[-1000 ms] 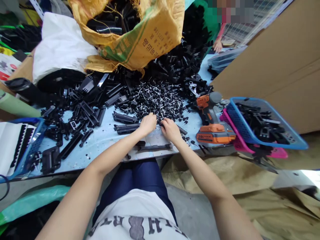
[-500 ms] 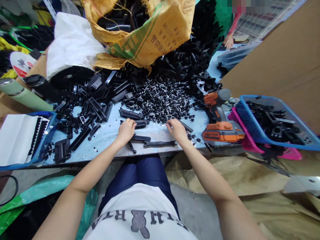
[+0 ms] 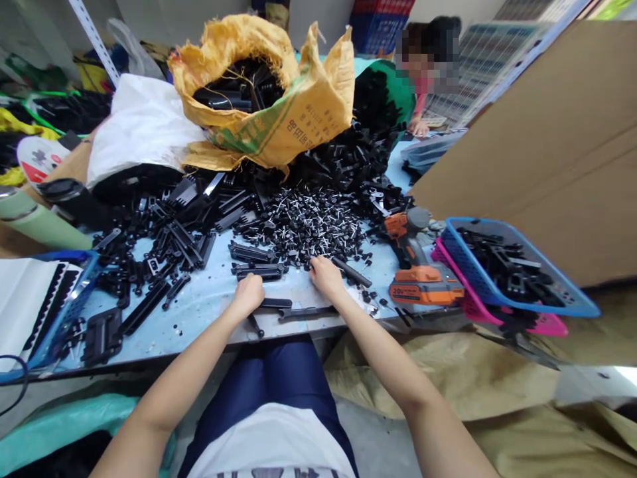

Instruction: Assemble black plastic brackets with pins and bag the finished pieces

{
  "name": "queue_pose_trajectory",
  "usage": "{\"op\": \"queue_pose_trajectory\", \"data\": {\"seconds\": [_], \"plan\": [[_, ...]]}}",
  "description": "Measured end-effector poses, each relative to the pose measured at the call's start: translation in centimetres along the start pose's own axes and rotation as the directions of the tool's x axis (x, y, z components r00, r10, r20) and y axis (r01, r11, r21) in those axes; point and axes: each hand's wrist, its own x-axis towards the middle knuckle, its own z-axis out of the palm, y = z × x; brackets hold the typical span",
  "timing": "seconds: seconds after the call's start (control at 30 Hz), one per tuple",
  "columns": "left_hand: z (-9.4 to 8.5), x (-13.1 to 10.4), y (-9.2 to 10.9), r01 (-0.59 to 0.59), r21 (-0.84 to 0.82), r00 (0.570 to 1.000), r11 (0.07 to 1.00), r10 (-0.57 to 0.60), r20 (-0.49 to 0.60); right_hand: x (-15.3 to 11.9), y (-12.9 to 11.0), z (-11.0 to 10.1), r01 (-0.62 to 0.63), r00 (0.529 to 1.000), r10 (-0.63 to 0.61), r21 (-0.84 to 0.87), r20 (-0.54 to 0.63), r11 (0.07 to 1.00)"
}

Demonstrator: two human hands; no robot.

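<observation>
My left hand point(image 3: 249, 295) is closed, knuckles up, just on the near side of two stacked dark assembled pieces point(image 3: 259, 271). Its curled fingers hide whatever may be in them. A flat black bar point(image 3: 276, 303) sticks out to its right. My right hand point(image 3: 326, 276) has its fingers pinched together at the near edge of a heap of black-headed screws point(image 3: 318, 222); anything between the fingertips is too small to make out. Beside it, to the right, a dark rod point(image 3: 352, 272) lies slanted. Closer to the table edge is a long black part point(image 3: 308, 312).
An orange cordless drill point(image 3: 421, 282) stands right of the screws, beside a blue basket point(image 3: 517, 299) of black parts. A yellow woven sack point(image 3: 298, 126) rises behind. More black parts point(image 3: 179, 239) spread leftward, near a green bottle point(image 3: 44, 222). Another person's hand point(image 3: 419, 126) is far back.
The view has tilted up, showing more of the background. My left hand has drawn back slightly from the stacked pieces and curled further. My right hand stays at the screw heap's edge.
</observation>
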Motion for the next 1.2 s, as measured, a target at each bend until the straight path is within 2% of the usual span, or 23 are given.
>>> {"op": "queue_pose_trajectory", "data": {"seconds": [0.1,0.17,0.23,0.3,0.4,0.47,0.6,0.7,0.77,0.83,0.87,0.93,1.0,1.03,1.1,1.2], "plan": [[0.5,-1.7,-1.4,-0.051,-0.161,0.978,0.986,0.016,-0.21,-1.7,-0.1,-0.8,0.032,0.998,-0.012,0.324,-0.064,0.946],[0.6,-3.0,-2.6,-0.115,-0.306,0.933,0.945,-0.003,-0.36,-3.2,-0.7,-1.4,0.08,0.997,-0.068,0.551,-0.042,0.831],[0.5,-4.3,-3.9,-0.161,-0.404,0.9,0.9,-0.034,-0.434,-4.5,-1.6,-1.9,0.096,0.99,-0.143,0.666,0.016,0.74],[0.4,-5.3,-4.9,-0.17,-0.449,0.884,0.877,-0.066,-0.463,-5.3,-2.7,-2.4,0.105,0.979,-0.195,0.668,0.062,0.737],[0.6,-6.2,-5.8,-0.156,-0.45,0.879,0.88,-0.084,-0.469,-5.5,-4.1,-3.3,0.171,0.966,-0.248,0.533,0.077,0.829],[0.9,-6.4,-5.9,-0.155,-0.426,0.883,0.891,-0.068,-0.464,-5.3,-4.9,-3.8,0.244,0.948,-0.306,0.417,0.088,0.876],[1.2,-6.1,-5.3,-0.153,-0.31,0.891,0.938,-0.005,-0.455,-4.9,-6.0,-4.4,0.36,0.897,-0.413,0.286,0.157,0.888],[0.6,-5.8,-4.6,-0.142,-0.211,0.918,0.967,0.049,-0.394,-4.6,-6.2,-4.2,0.375,0.889,-0.433,0.303,0.151,0.876],[0.0,-5.6,-4.2,-0.193,-0.154,0.942,0.969,0.139,-0.307,-4.6,-6.0,-3.8,0.382,0.888,-0.445,0.349,0.119,0.855],[-0.3,-5.4,-3.9,-0.264,-0.139,0.948,0.954,0.23,-0.22,-4.7,-5.7,-3.4,0.383,0.896,-0.437,0.366,0.077,0.848],[-0.4,-5.2,-3.9,-0.268,-0.147,0.95,0.952,0.235,-0.207,-4.8,-5.5,-3.2,0.379,0.904,-0.425,0.358,0.055,0.853],[-0.2,-5.0,-4.0,-0.2,-0.189,0.957,0.961,0.151,-0.248,-5.2,-5.2,-2.9,0.371,0.917,-0.398,0.339,0.01,0.864],[0.3,-4.8,-4.3,-0.122,-0.26,0.946,0.958,0.033,-0.321,-5.6,-4.9,-2.7,0.377,0.918,-0.395,0.353,-0.022,0.856],[0.7,-4.8,-4.4,-0.119,-0.292,0.938,0.949,0.011,-0.347,-5.7,-4.8,-2.6,0.385,0.915,-0.402,0.376,-0.034,0.843],[1.5,-4.9,-4.7,-0.171,-0.308,0.919,0.936,0.039,-0.391,-5.8,-4.7,-2.4,0.383,0.915,-0.4,0.429,-0.055,0.818],[2.5,-5.3,-5.1,-0.253,-0.195,0.878,0.948,0.14,-0.458,-5.6,-4.6,-2.2,0.327,0.941,-0.329,0.491,-0.085,0.808]]}}
